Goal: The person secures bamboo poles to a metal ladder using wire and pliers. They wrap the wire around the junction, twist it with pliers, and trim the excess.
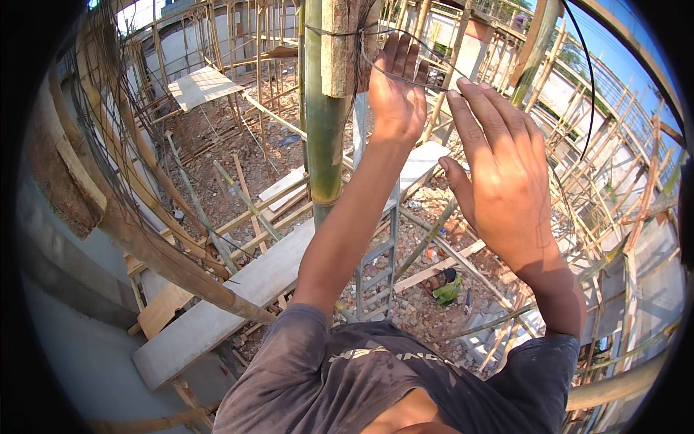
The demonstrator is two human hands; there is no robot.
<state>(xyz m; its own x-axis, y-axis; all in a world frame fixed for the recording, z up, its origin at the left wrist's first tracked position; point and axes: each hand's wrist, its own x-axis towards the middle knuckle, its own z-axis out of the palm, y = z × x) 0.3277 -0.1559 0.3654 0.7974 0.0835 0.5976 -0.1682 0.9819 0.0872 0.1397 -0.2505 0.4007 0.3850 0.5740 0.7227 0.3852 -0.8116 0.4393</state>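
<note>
Left hand [397, 98] and right hand [500, 163] spread open right of pole [327, 148], grip unclear; wire [416, 83] seems light, springy, best pinched at its outer end.

Metal ladder [377, 253], long pale plank [210, 329], white panel [204, 87], rubble-strewn ground [408, 304]

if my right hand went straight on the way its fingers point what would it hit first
Most likely the dark wire loop just ahead of the right hand; depth is unclear, so they may already be touching.
</note>
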